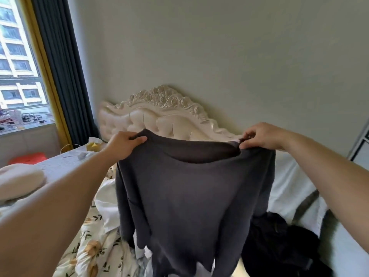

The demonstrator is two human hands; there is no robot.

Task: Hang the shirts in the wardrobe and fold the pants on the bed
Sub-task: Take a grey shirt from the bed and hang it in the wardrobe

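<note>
- A dark grey shirt [191,188] hangs spread out in the air in front of the headboard [159,108]. Its neckline is at the top and hides the headboard's lower edge. The body and sleeves drop down toward the bed.
- The left hand [125,145] pinches the shirt's shoulder at the left end of the neckline. The thumb lies over the cloth on the near side, just below the headboard's left half.
- The right hand [261,136] pinches the other shoulder by the collar. Its fingers are bunched tight on the fabric, just beside the headboard's right end.
- Both bare forearms reach toward the headboard, one from each lower corner of the view.
- A heap of black clothes [279,242] lies on the bed, below and right of the headboard, beside the shirt's right side. Which garments these are I cannot tell.
- A floral quilt [89,246] lies rumpled below and left of the headboard. A white cloth [107,206] lies on it, partly hidden behind the shirt.
- White bedding [289,186] with a grey stripe lies below the headboard's right end.
- A cream cushion [20,180] sits well to the left of the headboard, with a red stool [28,157] just behind it.
- A dark curtain [65,66] with a yellow edge hangs just left of the headboard. The window [18,56] is farther left.
</note>
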